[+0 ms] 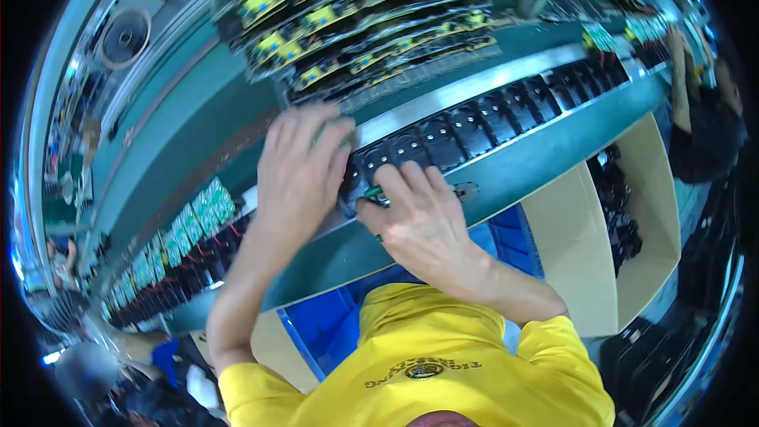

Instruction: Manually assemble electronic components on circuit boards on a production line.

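A long row of black plastic housings (pixel 482 122) runs across the bench in front of me. My left hand (pixel 300 162) bends over the row's near middle, slightly blurred; a bit of green shows by its fingers, but what they grip is hidden. Just to its right, my right hand (pixel 423 221) is closed around a slim green tool (pixel 373 191), mostly covered by the fingers. The tool's upper end points at the housing between my hands. To the left, green circuit boards (pixel 202 213) with red wires stand along the same row.
Beyond the row, stacked layers (pixel 348 28) carry boards with yellow parts. An open cardboard box (pixel 573 245) holding black parts stands at the right, beside blue bins (pixel 514 241) under the bench edge. Another person (pixel 708 122) works at the far right; others are at lower left.
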Tool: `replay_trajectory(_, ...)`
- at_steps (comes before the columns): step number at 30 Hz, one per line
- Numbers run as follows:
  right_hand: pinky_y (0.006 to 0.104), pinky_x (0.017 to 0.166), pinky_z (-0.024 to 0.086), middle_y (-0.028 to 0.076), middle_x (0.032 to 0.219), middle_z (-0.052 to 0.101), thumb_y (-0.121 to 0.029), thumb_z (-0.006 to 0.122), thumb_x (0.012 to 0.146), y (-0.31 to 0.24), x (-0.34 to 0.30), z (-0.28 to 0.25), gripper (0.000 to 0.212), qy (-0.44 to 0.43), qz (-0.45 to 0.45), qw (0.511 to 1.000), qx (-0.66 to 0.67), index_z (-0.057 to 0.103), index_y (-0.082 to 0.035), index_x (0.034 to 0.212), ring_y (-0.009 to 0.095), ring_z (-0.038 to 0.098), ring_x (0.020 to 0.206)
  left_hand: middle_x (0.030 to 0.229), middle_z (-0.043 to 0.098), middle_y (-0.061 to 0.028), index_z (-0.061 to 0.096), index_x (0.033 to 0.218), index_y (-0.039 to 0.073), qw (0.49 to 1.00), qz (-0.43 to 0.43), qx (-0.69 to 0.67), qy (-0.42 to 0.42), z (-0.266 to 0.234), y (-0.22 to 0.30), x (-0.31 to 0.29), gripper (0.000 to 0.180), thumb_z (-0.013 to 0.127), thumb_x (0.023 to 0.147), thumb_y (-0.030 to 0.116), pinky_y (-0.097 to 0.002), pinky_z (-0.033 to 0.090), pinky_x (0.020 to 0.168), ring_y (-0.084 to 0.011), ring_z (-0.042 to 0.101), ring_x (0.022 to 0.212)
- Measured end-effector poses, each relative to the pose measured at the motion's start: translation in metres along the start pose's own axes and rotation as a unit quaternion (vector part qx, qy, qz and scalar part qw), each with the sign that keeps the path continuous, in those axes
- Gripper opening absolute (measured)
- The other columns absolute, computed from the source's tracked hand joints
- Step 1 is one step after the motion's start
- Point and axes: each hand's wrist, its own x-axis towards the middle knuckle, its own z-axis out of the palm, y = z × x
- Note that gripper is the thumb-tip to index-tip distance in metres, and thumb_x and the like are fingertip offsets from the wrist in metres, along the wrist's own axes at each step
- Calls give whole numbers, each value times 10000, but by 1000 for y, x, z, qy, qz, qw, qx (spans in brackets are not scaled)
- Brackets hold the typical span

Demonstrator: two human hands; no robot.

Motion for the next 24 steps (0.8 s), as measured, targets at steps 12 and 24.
replay_trajectory(12,398,803,574,97,1163,654,-227,899,932,96,-14,-49,209,178,158,971,-20,857,-127,1111,270,660,917,1488,668,-112,739,1203,86,992,-79,54,-80,-63,-26,-109,355,719,871,-39,-598,397,1331,-356,636,1403)
replay_trajectory(24,385,772,569,111,1108,665,-91,904,887,101,-11,-60,201,205,165,954,142,883,-91,1087,276,665,875,1461,700,-157,777,1302,72,990,1,2,144,-85,-40,135,308,733,997,85,-459,507,1167,-347,658,1341)
